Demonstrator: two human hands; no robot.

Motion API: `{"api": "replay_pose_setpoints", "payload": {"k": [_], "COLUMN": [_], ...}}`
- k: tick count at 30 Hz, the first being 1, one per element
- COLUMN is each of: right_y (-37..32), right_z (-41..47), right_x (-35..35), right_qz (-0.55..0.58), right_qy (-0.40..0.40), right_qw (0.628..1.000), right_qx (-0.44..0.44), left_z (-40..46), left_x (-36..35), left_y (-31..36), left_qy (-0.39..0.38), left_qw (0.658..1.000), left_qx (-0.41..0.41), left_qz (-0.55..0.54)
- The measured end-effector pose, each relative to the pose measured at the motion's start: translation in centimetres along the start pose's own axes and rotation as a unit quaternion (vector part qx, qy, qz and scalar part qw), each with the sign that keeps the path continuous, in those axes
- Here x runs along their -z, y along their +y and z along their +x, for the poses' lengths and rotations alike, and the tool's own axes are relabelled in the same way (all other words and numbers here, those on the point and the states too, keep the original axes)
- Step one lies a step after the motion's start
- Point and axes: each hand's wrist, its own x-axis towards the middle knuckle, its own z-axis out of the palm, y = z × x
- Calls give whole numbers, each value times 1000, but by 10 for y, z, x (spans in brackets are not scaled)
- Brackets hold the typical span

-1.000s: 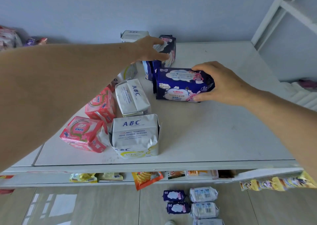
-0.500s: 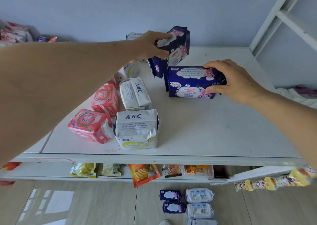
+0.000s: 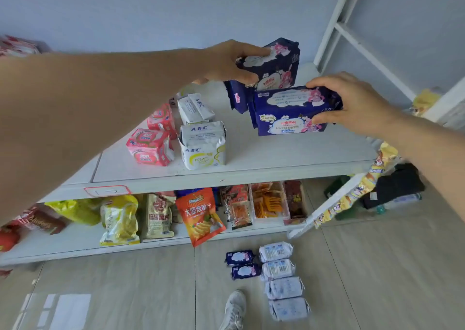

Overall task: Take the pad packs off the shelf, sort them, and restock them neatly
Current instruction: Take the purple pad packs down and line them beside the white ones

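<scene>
On the white top shelf [image 3: 264, 158], going from the left, 2 pink pad packs stand one behind the other: the front pink pack [image 3: 148, 146] near the shelf edge and the rear pink pack [image 3: 161, 119] just behind it. Just right of them are 2 silver ABC packs in the same order, the front ABC pack [image 3: 202, 144] upright at the edge and the rear ABC pack [image 3: 195, 108] lying tilted behind it.

The left hand [image 3: 226, 63] reaches across from the left and is closed around the top of 1 dark blue pack [image 3: 273, 65], thumb under and fingers over, holding it raised and tilted above the back of the shelf. Below that pack, 1 more dark blue pack [image 3: 235, 98] stands on the shelf, mostly hidden. The right hand [image 3: 352, 103] clamps the right end of another blue pack [image 3: 289, 113], thumb on the front face and fingers on top; I cannot tell if this pack touches the shelf.

The lower shelf [image 3: 75, 246] holds a row of snack bags, among them 1 orange chip bag [image 3: 200, 215] leaning over the edge.

On the floor [image 3: 125, 287] right of centre lie 2 small blue packs [image 3: 242, 264] in a column and, touching their right side, 4 white packs [image 3: 281, 279] in a column. 1 grey shoe [image 3: 234, 309] shows at the bottom.
</scene>
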Motion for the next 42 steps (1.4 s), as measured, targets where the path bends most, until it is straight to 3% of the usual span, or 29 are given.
{"api": "replay_pose_setpoints", "payload": {"k": [10,21,30,42], "right_y": [-28,-3,31,101], "right_z": [-139,-255,-336,-419], "right_x": [9,-77,-258,-565], "right_qz": [8,76,166,182], "right_qy": [-14,-86,-133,-165], "right_qw": [999,993,976,967], "right_qx": [-50,-35,-53,-64], "left_z": [-91,-172,-210,-226], "left_x": [-72,-201,-334,-547], "left_y": [49,7,-120,-384], "left_qy": [-91,-117,-163,-187], "left_qw": [994,992,983,974], "left_qx": [-58,4,82,116], "left_qz": [-16,-41,-12,-55]}}
